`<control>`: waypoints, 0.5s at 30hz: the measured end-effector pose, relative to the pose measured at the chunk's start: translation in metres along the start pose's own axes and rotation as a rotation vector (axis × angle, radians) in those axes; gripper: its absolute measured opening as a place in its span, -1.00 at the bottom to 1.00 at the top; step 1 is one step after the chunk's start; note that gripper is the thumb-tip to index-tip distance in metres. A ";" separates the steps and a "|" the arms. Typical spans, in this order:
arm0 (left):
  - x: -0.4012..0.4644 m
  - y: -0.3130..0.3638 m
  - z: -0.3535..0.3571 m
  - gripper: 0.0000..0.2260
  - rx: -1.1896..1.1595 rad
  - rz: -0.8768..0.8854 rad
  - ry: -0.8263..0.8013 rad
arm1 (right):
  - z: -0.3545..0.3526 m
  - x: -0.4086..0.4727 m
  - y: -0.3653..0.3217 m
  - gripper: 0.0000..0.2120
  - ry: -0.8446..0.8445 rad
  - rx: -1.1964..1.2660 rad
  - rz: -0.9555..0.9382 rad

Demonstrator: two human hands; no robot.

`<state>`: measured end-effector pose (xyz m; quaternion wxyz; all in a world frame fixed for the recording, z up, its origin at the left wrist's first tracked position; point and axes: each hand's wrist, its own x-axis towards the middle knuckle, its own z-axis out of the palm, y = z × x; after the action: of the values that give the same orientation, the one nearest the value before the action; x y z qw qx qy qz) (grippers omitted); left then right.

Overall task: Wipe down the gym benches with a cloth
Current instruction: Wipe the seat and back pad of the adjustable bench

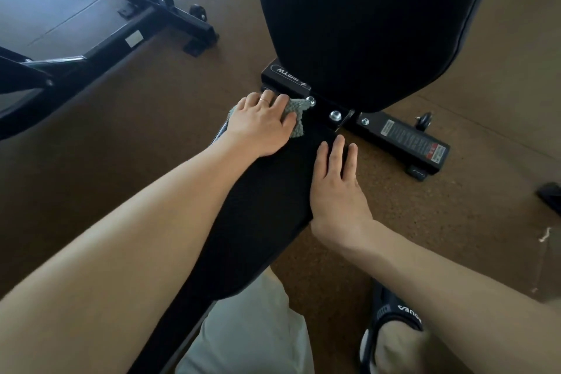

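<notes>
A black gym bench runs away from me: its seat pad [267, 197] lies under my arms and its raised back pad [370, 18] fills the upper middle. My left hand [261, 123] presses a grey-green cloth [296, 114] flat onto the far end of the seat pad, beside the silver bolts of the hinge bracket [334, 115]. Most of the cloth is hidden under the palm. My right hand [337, 188] rests flat on the right edge of the seat pad with straight fingers, holding nothing.
The bench's black cross foot [403, 136] with a warning label sits on the brown floor at right. A second black frame [127, 30] with a small wheel lies on the floor at upper left. My sandalled foot [391, 328] and pale trouser leg [252, 337] are at the bottom.
</notes>
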<state>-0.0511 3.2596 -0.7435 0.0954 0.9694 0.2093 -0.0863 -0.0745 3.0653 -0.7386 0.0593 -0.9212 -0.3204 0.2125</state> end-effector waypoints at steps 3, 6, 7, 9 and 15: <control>0.015 0.000 -0.011 -0.55 -0.018 -0.035 -0.071 | 0.002 0.001 0.002 0.15 0.015 -0.011 -0.013; 0.014 -0.005 -0.013 -0.60 -0.086 -0.099 -0.058 | 0.001 0.002 0.004 0.13 0.002 -0.003 -0.018; 0.012 -0.007 -0.012 -0.62 -0.100 -0.120 -0.035 | 0.001 0.003 0.004 0.13 -0.001 0.000 -0.015; 0.007 -0.014 -0.011 -0.64 -0.137 -0.166 0.008 | 0.001 0.004 0.003 0.16 -0.002 0.007 0.001; -0.045 -0.047 -0.012 -0.69 -0.377 -0.388 0.012 | 0.000 0.007 0.000 0.20 -0.045 -0.025 0.015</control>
<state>-0.1101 3.2869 -0.7298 0.2549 0.8766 0.4043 -0.0568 -0.0697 3.0697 -0.7409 0.0392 -0.9192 -0.3174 0.2296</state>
